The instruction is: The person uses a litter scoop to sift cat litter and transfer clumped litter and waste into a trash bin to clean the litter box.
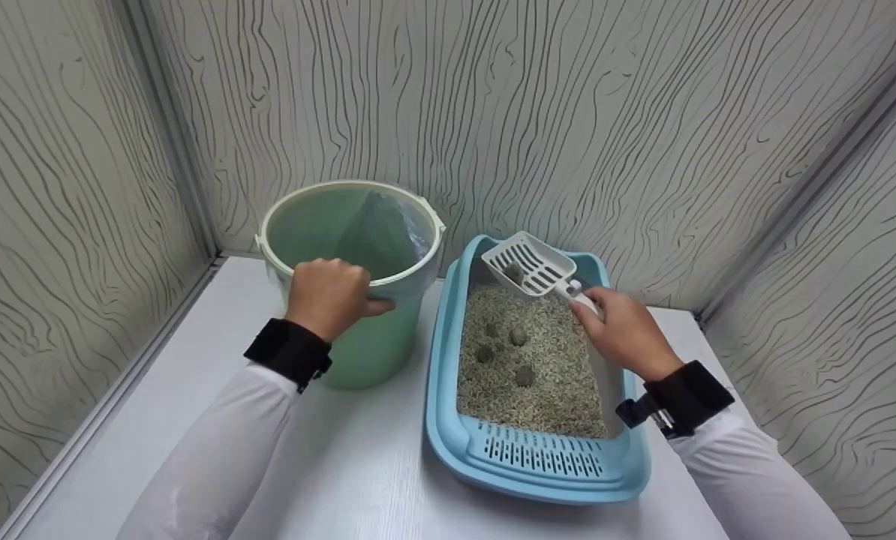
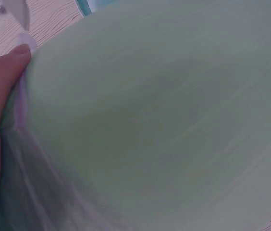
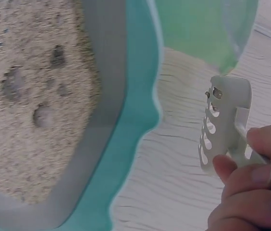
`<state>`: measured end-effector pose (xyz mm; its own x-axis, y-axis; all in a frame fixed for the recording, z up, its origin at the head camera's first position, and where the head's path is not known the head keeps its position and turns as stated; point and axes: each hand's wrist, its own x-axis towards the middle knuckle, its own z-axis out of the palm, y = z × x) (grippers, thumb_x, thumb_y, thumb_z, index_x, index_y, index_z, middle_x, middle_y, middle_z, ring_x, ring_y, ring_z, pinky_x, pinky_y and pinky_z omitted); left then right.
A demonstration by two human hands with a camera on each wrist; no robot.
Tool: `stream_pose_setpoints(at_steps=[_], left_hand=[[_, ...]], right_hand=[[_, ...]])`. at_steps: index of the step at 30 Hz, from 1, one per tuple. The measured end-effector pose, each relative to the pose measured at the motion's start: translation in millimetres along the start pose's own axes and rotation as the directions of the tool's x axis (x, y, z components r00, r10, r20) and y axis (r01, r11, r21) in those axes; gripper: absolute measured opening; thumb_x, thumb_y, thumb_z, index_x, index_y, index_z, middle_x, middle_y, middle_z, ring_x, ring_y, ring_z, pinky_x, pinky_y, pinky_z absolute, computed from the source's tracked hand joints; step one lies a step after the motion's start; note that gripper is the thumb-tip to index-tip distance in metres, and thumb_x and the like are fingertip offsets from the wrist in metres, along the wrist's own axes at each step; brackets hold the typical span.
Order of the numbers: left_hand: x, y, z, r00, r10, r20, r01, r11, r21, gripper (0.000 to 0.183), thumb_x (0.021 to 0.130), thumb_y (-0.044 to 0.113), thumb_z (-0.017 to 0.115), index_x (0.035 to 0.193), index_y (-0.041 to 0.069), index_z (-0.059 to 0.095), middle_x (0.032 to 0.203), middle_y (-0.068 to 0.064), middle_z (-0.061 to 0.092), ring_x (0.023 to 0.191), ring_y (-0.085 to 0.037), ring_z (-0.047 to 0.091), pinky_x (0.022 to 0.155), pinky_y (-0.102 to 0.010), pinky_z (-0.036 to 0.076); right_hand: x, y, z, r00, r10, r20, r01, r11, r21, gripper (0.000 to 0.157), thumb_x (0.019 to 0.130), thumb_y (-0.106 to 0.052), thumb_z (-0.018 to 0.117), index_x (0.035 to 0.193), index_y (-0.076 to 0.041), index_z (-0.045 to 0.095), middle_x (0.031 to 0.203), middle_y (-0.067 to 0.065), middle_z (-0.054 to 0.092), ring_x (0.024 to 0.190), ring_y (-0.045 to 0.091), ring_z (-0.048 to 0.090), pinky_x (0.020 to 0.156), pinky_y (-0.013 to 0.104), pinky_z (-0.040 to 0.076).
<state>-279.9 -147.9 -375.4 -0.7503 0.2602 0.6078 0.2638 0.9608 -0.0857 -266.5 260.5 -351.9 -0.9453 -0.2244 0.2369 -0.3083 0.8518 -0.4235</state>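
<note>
Two containers stand on the white surface (image 1: 358, 465). The green bin (image 1: 373, 341) stands upright near the back left corner; its pale rim forms an open top. A thin plastic liner (image 1: 379, 232) is visible inside, against the back right wall.

The blue litter box (image 1: 442, 375) stands just right of the bin, toward the right edge of the surface. Granular litter (image 1: 560, 352) covers its floor. Several dark clumps (image 1: 518, 335) lie on the litter, in the left and middle part. The slotted ledge (image 1: 542, 450) occupies the front edge of the box.

Left hand (image 1: 332, 298): grips the front rim of the bin, fingers bent over it, thumb along the outside. The fingertips are hidden.

Right hand (image 1: 632, 335): fingers and thumb closed around the handle of the white scoop (image 1: 560, 270). The scoop is raised and tilted, apart from the litter, above the back edge of the box. Its slotted pan carries a small dark lump (image 1: 514, 271).
</note>
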Motion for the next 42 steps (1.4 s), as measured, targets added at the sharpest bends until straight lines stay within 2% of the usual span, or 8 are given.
stream_pose_setpoints(at_steps=[12,21,25,28,33,36,39,42], left_hand=[[2.1,3.5,3.2,1.000,-0.006,0.016,0.006,1.000,0.002,0.081,0.067,0.078,0.082,0.051,0.020,0.027,0.054,0.005,0.021,0.052,-0.017,0.026,0.043,-0.036,0.020],[3.3,4.5,7.1,1.000,-0.004,-0.006,0.004,1.000,-0.006,0.081,0.065,0.077,0.084,0.050,0.020,0.028,0.053,0.005,0.021,0.050,-0.017,0.027,0.042,-0.038,0.023],[3.6,5.1,8.1,1.000,0.003,-0.009,-0.003,1.000,-0.016,0.081,0.065,0.077,0.084,0.050,0.020,0.027,0.053,0.006,0.021,0.049,-0.017,0.028,0.041,-0.038,0.026],[4.1,5.1,8.6,1.000,0.003,-0.021,-0.003,1.000,-0.017,0.082,0.065,0.076,0.084,0.050,0.020,0.026,0.054,0.006,0.021,0.050,-0.017,0.027,0.041,-0.040,0.028],[4.7,6.4,10.2,0.999,0.000,-0.041,-0.001,1.000,-0.021,0.080,0.064,0.074,0.086,0.050,0.020,0.029,0.054,0.005,0.022,0.050,-0.018,0.028,0.040,-0.043,0.035],[5.4,8.2,10.4,0.999,-0.001,-0.035,0.000,1.000,-0.021,0.077,0.064,0.074,0.086,0.049,0.019,0.034,0.052,0.005,0.026,0.048,-0.019,0.032,0.041,-0.045,0.039],[6.5,9.7,9.9,1.000,-0.008,-0.021,0.008,1.000,-0.021,0.076,0.063,0.074,0.086,0.048,0.018,0.036,0.051,0.004,0.028,0.047,-0.019,0.034,0.042,-0.046,0.040],[7.4,10.0,9.1,1.000,-0.015,-0.005,0.015,1.000,-0.024,0.077,0.064,0.073,0.087,0.049,0.018,0.034,0.051,0.004,0.028,0.048,-0.019,0.034,0.042,-0.045,0.039]], right_hand=[[55.9,-77.8,-20.2,0.997,0.004,0.071,-0.009,0.998,0.065,0.030,0.107,-0.032,0.057,0.113,-0.006,0.071,0.071,-0.002,0.051,0.053,0.011,0.042,0.046,0.025,0.036],[77.4,-124.2,3.4,0.999,-0.039,0.032,0.038,0.999,0.030,0.031,0.106,-0.032,0.060,0.119,-0.006,0.071,0.087,0.004,0.066,0.061,0.014,0.052,0.058,0.030,0.044],[80.0,-136.8,19.7,0.993,-0.107,-0.056,0.101,0.991,-0.087,0.025,0.105,-0.031,0.063,0.111,-0.008,0.069,0.091,0.008,0.072,0.069,0.022,0.063,0.065,0.038,0.051],[82.3,-141.5,33.4,0.955,-0.241,-0.172,0.201,0.954,-0.222,0.019,0.103,-0.026,0.066,0.105,-0.007,0.066,0.086,0.010,0.072,0.068,0.027,0.066,0.062,0.044,0.053],[86.6,-140.1,52.3,0.801,-0.498,-0.333,0.323,0.827,-0.459,0.015,0.102,-0.020,0.066,0.096,-0.007,0.063,0.076,0.010,0.068,0.056,0.028,0.062,0.048,0.044,0.049],[87.7,-137.7,56.7,0.735,-0.567,-0.371,0.337,0.780,-0.527,0.018,0.104,-0.021,0.064,0.091,-0.008,0.061,0.072,0.009,0.065,0.052,0.025,0.058,0.046,0.042,0.046],[87.8,-136.6,55.7,0.723,-0.580,-0.375,0.350,0.776,-0.525,0.021,0.106,-0.022,0.062,0.090,-0.009,0.061,0.071,0.008,0.063,0.051,0.023,0.056,0.046,0.040,0.046],[86.5,-136.9,51.5,0.745,-0.561,-0.362,0.361,0.794,-0.489,0.019,0.105,-0.024,0.063,0.092,-0.009,0.062,0.071,0.008,0.063,0.053,0.023,0.057,0.048,0.041,0.048]])
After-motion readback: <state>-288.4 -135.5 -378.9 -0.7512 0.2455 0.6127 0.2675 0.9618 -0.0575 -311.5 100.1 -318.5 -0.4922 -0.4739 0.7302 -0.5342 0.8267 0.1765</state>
